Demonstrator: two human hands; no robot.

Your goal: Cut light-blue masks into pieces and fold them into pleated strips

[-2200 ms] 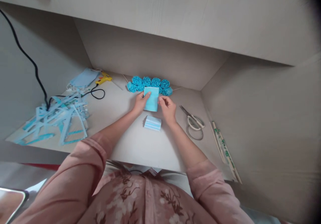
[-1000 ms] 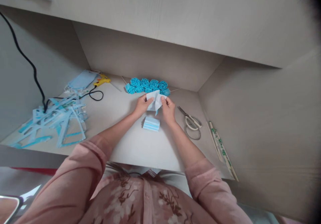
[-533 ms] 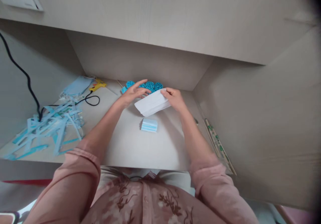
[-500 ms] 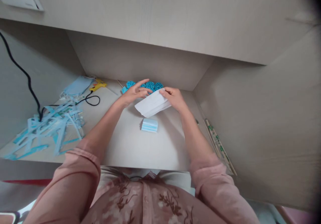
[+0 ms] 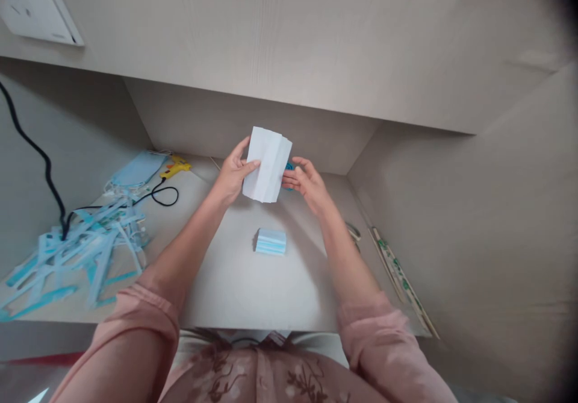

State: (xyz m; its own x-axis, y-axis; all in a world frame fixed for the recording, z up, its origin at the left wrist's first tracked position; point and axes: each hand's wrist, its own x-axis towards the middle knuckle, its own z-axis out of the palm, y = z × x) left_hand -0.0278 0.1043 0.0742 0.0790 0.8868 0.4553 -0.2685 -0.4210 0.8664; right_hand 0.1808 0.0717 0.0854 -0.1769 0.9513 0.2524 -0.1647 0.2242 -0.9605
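- White creased sheet (image 5: 266, 165): raised above the table (image 5: 253, 297), pinched by the left hand (image 5: 231, 177), thumb across its face.
- Right hand (image 5: 311, 191): fingers parted beside the sheet's edge; whether they touch it, I cannot tell.
- A light pinch near the edge should keep this thin, soft-looking fabric from puckering along its lengthwise creases.
- Pale blue pleated stack (image 5: 271, 241): compact, ridged, on the table.
- Blue strips (image 5: 103, 246): flat, narrow, tangled.

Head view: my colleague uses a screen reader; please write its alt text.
A bare left hand holds a creased white sheet above a desk, the right hand open beside its edge. A pleated light-blue stack lies nearer the camera; a yellow glue gun and blue strips lie at left.
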